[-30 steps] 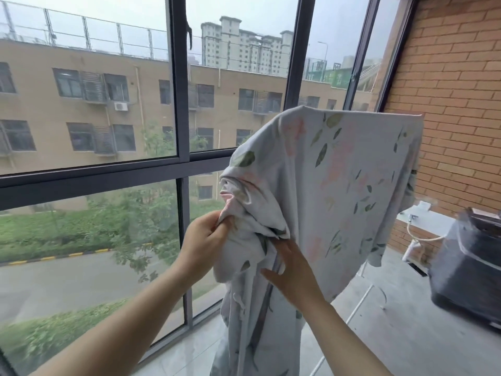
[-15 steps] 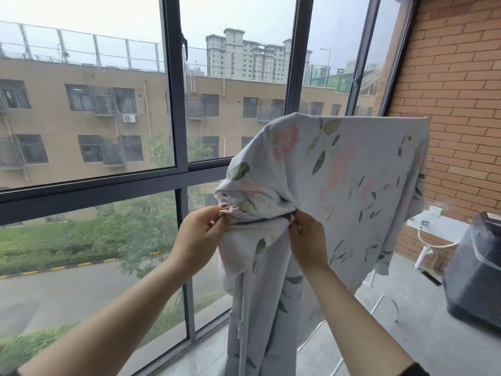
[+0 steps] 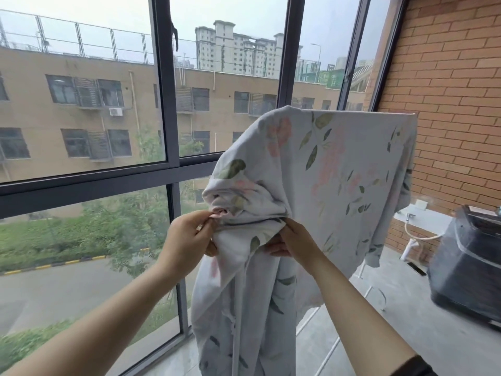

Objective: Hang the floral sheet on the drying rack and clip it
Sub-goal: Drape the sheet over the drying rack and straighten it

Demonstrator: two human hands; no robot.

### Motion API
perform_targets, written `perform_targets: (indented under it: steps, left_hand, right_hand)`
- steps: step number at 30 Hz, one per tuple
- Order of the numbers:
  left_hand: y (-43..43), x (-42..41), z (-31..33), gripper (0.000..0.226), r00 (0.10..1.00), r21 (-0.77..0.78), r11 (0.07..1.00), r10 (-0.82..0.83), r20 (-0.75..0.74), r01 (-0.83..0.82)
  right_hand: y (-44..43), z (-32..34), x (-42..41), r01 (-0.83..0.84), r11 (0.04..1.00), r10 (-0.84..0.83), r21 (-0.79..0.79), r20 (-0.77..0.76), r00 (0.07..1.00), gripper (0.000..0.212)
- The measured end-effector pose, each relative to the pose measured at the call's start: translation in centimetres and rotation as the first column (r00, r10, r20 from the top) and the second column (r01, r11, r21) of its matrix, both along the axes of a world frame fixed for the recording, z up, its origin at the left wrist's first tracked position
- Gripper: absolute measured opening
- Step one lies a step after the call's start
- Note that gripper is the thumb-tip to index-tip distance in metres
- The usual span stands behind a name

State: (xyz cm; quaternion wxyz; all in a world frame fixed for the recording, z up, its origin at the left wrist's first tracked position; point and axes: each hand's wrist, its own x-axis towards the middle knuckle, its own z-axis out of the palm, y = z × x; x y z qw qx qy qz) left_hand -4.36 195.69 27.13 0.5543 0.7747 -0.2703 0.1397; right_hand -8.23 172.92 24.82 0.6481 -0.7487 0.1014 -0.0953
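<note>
We stretch forward: our left hand (image 3: 188, 237) pinches the bunched sheet (image 3: 339, 172) with curled fingers (image 3: 206, 222); just right of them, our right hand (image 3: 296, 240) grips the same bunch.

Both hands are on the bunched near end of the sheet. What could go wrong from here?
1. The floral sheet is wadded into thick folds where the left hand and right hand pinch it; a clip may not close over that bulk.
2. A long length hangs down the near side, and only thin legs of the drying rack show. If released unclipped, its weight could drag the sheet off.
</note>
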Motion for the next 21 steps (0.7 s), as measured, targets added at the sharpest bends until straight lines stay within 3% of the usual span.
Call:
perform_targets:
  steps: [3,8,12,16,21]
  left_hand:
    - [1.1,-0.4,-0.4,0.023,0.998,-0.038,0.999,0.014,-0.054,-0.016]
    - [1.1,-1.4,-0.8,0.02,0.997,-0.061,0.998,0.032,-0.074,-0.036]
    - [0.2,-1.6,-1.0,0.02,0.996,-0.064,0.995,0.069,-0.064,-0.073]
    - [0.5,-1.6,-1.6,0.019,0.993,-0.053,0.994,0.093,-0.078,-0.097]
    - [0.6,-1.6,-3.0,0.022,0.993,0.008,0.994,0.106,-0.056,-0.105]
  right_hand:
    - [-0.2,-1.0,0.8,-0.153,0.988,0.152,0.0,-0.009,0.988,0.029]
    - [-0.3,-1.2,2.9,-0.093,0.994,0.101,-0.055,0.152,0.983,0.032]
    - [0.1,-1.7,3.7,-0.156,0.982,0.172,-0.11,0.154,0.973,0.037]
    - [-1.6,-3.6,3.0,0.084,0.942,-0.008,-0.324,0.23,0.973,0.03]
    - [-4.3,-4.9,-0.8,0.196,0.763,-0.042,-0.616,0.255,0.966,0.015]
